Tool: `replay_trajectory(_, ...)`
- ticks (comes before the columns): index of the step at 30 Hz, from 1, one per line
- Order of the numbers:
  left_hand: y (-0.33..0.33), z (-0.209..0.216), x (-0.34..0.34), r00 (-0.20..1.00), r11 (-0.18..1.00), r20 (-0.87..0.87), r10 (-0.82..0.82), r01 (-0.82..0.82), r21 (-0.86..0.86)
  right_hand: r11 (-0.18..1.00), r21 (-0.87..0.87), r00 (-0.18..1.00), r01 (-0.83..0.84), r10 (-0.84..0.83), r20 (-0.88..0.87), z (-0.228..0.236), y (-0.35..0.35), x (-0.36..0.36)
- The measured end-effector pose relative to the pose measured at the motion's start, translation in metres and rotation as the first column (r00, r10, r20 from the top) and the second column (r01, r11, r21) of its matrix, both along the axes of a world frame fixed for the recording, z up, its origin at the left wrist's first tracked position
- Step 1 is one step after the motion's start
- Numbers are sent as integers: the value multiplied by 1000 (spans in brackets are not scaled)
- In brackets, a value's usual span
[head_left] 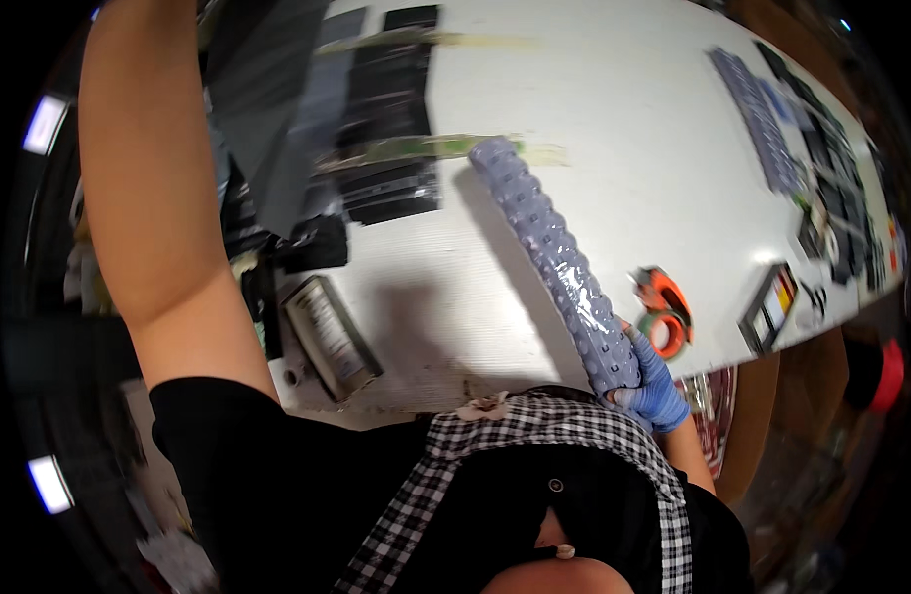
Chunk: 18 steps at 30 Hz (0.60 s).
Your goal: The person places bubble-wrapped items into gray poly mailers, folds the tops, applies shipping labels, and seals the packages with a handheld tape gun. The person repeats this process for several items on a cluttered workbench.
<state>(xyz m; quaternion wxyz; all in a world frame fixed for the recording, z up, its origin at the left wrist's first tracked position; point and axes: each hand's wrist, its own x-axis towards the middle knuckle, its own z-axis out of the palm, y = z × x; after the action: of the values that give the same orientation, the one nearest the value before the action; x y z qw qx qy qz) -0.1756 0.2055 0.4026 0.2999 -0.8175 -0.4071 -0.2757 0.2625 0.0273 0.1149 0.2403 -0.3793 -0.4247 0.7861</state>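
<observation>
A long grey-blue roll of bumpy plastic mat [546, 243] lies slantwise over the white table, its far end up near the middle. My right hand [657, 388], in a blue glove with bare fingertips, grips the roll's near end close to my body. The thumb and fingers close round it from the right side. My left arm [153, 188] reaches up along the left side and leaves the picture at the top, so the left hand is out of sight. Below that arm's reach lie dark plastic bags [391, 119], flat in a stack.
Right of the roll sits an orange tape dispenser [665, 312]. An open narrow box [329, 337] stands at the table's near left. Farther right are a small dark box [769, 309], another grey-blue roll [757, 119] and more dark packages [826, 148]. Yellowish tape strips [544, 154] cross the white tabletop [614, 89].
</observation>
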Motion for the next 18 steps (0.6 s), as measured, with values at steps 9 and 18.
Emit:
replay_trajectory(9, -102, -266, 155, 965, 885, 205, -162, 234, -403, 894, 92, 899, 438, -434, -66, -34, -99, 93)
replay_trajectory(18, -157, -431, 171, 869, 451, 198, 454, -32, -892, 999, -19, 998, 49, -48, 42, -64, -135, 148)
